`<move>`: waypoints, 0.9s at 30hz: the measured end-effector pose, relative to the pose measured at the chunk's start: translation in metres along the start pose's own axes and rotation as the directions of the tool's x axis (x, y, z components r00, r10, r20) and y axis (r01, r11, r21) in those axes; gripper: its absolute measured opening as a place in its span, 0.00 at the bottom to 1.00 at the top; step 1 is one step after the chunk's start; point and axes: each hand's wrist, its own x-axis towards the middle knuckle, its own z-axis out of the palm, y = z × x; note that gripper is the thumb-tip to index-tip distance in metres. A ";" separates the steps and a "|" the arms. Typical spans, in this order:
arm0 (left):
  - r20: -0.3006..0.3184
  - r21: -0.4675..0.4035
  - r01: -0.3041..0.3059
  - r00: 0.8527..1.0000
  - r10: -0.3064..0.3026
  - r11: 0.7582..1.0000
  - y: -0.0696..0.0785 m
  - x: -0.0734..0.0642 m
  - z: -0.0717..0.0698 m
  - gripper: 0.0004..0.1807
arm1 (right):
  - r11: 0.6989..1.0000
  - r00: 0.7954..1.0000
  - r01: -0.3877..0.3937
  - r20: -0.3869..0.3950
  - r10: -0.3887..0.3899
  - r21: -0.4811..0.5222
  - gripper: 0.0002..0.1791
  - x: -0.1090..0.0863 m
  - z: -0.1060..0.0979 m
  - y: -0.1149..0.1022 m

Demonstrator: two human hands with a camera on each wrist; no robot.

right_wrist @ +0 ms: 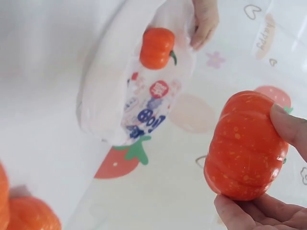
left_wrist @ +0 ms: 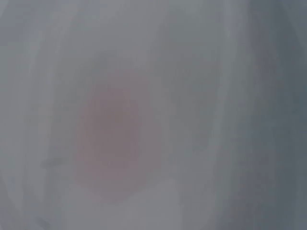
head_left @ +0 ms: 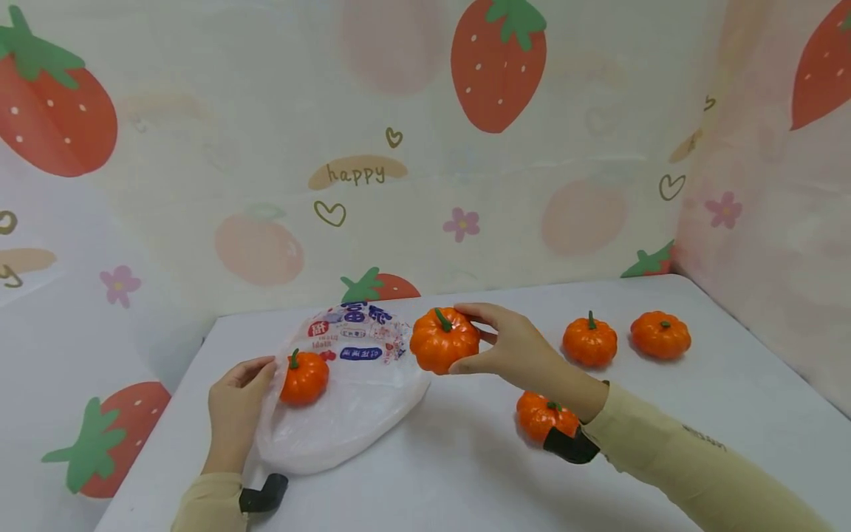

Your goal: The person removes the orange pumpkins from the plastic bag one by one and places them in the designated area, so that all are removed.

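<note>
My right hand grips a small orange pumpkin with a green stem, thumb on one side and fingers on the other, raised near the bag's right edge. In the right wrist view the pumpkin shows close up. A white plastic bag with blue and red print lies spread with its mouth open. Another pumpkin sits inside it at the left. My left hand pinches the bag's left rim between thumb and fingers. The left wrist view is blurred by whitish film with a reddish patch.
Two pumpkins, one beside the other, stand at the right on the white table. A third pumpkin sits under my right forearm, partly hidden by a black wrist device. A strawberry-print curtain hangs behind the table.
</note>
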 end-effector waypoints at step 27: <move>0.014 0.024 0.012 1.000 -0.012 1.000 0.002 -0.001 0.000 0.25 | 0.969 0.967 -0.202 -0.187 0.174 -0.145 0.52 -0.081 -0.088 0.064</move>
